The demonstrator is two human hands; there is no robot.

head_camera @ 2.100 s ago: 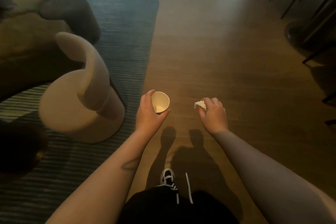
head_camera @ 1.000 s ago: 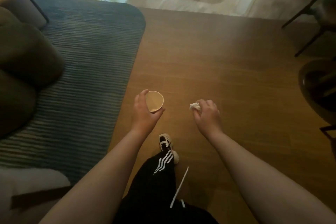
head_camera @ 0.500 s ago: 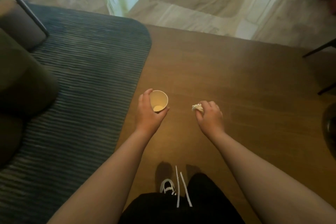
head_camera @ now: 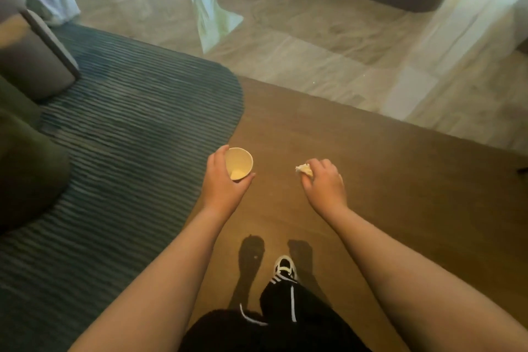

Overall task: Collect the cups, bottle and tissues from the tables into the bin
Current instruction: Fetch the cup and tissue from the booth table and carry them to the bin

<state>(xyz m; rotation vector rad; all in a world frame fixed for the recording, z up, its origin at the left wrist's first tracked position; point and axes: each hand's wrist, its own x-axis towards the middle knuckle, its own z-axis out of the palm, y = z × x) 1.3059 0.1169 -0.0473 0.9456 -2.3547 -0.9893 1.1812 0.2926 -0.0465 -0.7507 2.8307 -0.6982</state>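
Cup (head_camera: 239, 163) and tissue (head_camera: 303, 170) ride in our two hands above the brown wood floor (head_camera: 400, 180); we can read no writing on either. Our left hand (head_camera: 224, 183) curls round the small, round paper cup, its pale inside tilted toward us. Our right hand (head_camera: 324, 184) clenches the crumpled white tissue (only a tuft pokes out). A ribbed, dark rug (head_camera: 128, 137) with a rounded corner lies to our left, and a striped shoe (head_camera: 284, 267) shows below.
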